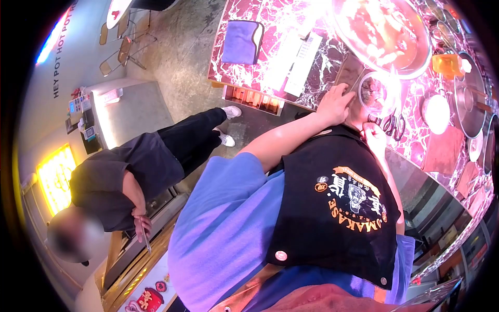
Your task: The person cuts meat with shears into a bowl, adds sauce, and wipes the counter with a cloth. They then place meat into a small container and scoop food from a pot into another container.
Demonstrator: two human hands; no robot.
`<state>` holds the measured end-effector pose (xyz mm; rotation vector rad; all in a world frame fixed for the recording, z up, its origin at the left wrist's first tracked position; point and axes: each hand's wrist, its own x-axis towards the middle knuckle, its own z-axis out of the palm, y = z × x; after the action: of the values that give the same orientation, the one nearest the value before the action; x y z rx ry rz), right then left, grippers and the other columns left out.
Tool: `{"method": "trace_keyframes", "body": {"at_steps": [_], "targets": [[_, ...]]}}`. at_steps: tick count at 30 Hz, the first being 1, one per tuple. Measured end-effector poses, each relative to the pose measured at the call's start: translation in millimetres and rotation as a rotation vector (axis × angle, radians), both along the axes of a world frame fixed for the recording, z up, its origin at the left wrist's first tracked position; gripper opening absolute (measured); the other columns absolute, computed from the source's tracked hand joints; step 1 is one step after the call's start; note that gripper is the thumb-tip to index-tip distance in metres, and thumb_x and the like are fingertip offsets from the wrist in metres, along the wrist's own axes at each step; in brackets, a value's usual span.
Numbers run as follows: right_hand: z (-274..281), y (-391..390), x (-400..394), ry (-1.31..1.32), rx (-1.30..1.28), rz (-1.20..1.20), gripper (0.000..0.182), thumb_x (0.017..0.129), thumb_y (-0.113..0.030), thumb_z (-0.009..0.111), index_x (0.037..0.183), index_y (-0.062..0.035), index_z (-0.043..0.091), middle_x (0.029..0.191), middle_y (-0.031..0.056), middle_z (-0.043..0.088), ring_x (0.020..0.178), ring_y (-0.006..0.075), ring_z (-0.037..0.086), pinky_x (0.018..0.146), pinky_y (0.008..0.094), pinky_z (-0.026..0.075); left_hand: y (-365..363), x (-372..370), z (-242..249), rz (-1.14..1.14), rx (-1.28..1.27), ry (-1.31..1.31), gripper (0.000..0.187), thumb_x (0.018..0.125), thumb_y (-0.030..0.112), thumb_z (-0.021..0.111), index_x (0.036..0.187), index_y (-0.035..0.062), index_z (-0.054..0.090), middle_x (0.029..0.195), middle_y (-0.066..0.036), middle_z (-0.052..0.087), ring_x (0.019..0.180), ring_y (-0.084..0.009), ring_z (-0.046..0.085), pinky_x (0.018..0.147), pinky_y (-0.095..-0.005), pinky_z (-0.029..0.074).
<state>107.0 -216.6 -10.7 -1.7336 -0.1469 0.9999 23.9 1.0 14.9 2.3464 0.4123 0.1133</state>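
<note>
My left hand [335, 105] rests at the table edge on a dark brown mat [350, 70], its fingers apart and curved slightly. Close to its fingertips stands a clear glass bowl [375, 92] with dark contents that glare makes hard to make out. My right hand [373, 136] is just below the bowl at the edge, fingers curled together; what they hold, if anything, is hidden. Beside it lies a dark looped object [399, 128]. A large round pot [384, 34] of reddish food is beyond the bowl.
A folded purple cloth [240, 42] and a white printed strip [304, 63] lie on the marbled table [275, 31]. An orange-filled jar [448, 66], a white bowl [435, 114] and a metal pan [470, 99] are right. Another person [130, 171] stands left, holding a device.
</note>
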Motion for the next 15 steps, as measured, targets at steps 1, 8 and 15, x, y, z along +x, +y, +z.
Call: {"method": "trace_keyframes", "body": {"at_steps": [1, 8, 15], "targets": [[1, 1, 0, -0.006, 0.001, -0.002, 0.018, 0.095, -0.019, 0.061, 0.097, -0.0012, 0.065, 0.070, 0.0009, 0.061, 0.058, 0.0069, 0.054, 0.055, 0.0216, 0.046, 0, 1, -1, 0.007, 0.009, -0.009, 0.050, 0.077, 0.014, 0.064, 0.126, 0.0095, 0.055, 0.131, -0.016, 0.043, 0.119, -0.0341, 0.045, 0.100, -0.0444, 0.041], [-1, 0, 2, 0.016, 0.004, 0.029, 0.016, 0.095, -0.018, 0.061, 0.095, -0.0030, 0.067, 0.072, -0.0001, 0.062, 0.061, 0.0055, 0.056, 0.056, 0.0210, 0.047, -4, 1, -3, 0.029, 0.042, -0.025, 0.050, 0.079, 0.015, 0.063, 0.128, 0.0105, 0.055, 0.132, -0.017, 0.043, 0.118, -0.0341, 0.046, 0.101, -0.0437, 0.041], [2, -3, 20, 0.017, 0.008, 0.257, 0.020, 0.099, -0.018, 0.052, 0.099, -0.0007, 0.062, 0.076, 0.0044, 0.065, 0.064, 0.0088, 0.061, 0.057, 0.0218, 0.049, -14, -4, -4, 0.073, 0.033, -0.029, 0.051, 0.079, 0.016, 0.067, 0.128, 0.0109, 0.055, 0.137, -0.017, 0.041, 0.124, -0.0337, 0.043, 0.105, -0.0432, 0.038]]}}
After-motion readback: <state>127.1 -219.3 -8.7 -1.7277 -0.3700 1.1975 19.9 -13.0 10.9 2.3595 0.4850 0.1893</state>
